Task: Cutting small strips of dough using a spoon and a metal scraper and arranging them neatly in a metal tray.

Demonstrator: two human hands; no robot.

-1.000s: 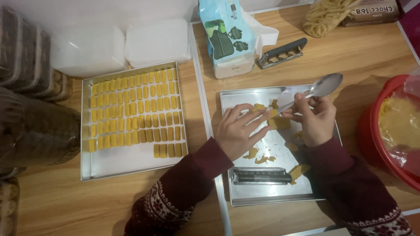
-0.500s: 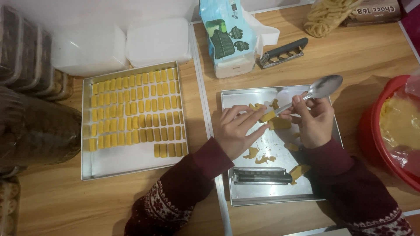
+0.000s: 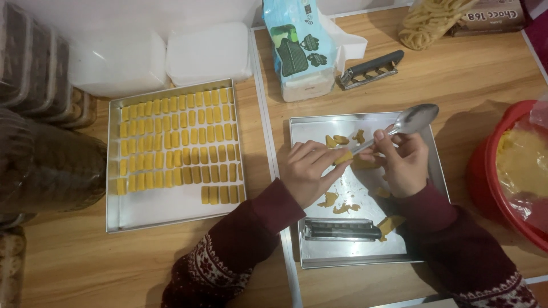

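Dough piece (image 3: 343, 157) pinched by left hand (image 3: 311, 174); right hand (image 3: 402, 162) grips spoon (image 3: 408, 121).

The left hand (image 3: 311, 174) is drawing a little away from the right hand (image 3: 402, 162), now pinching a small yellow dough piece (image 3: 343, 157) in its fingers (image 3: 337, 165) over the steel tray (image 3: 425, 148). The spoon (image 3: 408, 122) is tilting slightly lower than before.
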